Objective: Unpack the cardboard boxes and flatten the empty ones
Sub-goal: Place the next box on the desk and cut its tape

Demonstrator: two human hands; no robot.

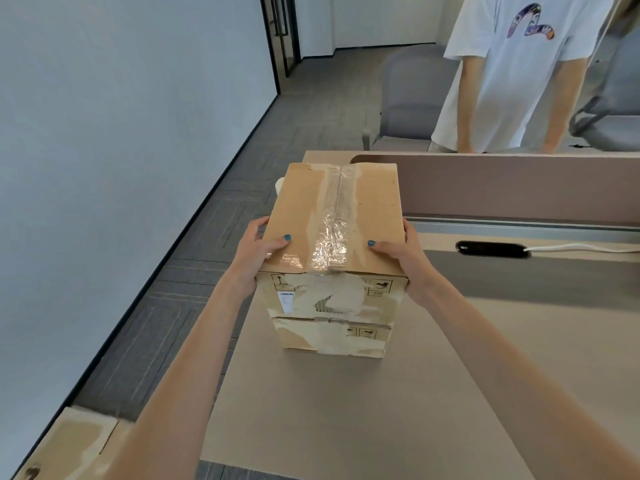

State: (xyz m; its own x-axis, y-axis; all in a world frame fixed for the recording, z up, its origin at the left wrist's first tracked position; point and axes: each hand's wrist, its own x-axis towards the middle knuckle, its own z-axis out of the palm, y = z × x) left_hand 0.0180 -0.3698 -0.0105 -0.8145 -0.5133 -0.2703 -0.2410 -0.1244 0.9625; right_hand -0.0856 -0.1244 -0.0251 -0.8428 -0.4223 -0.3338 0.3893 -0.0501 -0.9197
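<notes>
Two brown cardboard boxes stand stacked on the beige desk (pixel 346 410). The top box (pixel 363 209) is sealed with clear tape along its lid. My left hand (pixel 254 252) grips its left side, thumb lying on the lid. My right hand (pixel 403 252) grips its right side, thumb on the lid too. The lower box (pixel 332 337) has a torn, scuffed front face and sits flat on the desk. Whether the top box rests on it or is lifted slightly, I cannot tell.
A piece of cardboard (pixel 69 445) lies at the bottom left, off the desk's edge. A pink divider (pixel 519 188) runs behind the boxes, with a cable slot (pixel 491 249) and white cable. A person in a white T-shirt (pixel 512 71) stands beyond, beside grey chairs (pixel 408 98).
</notes>
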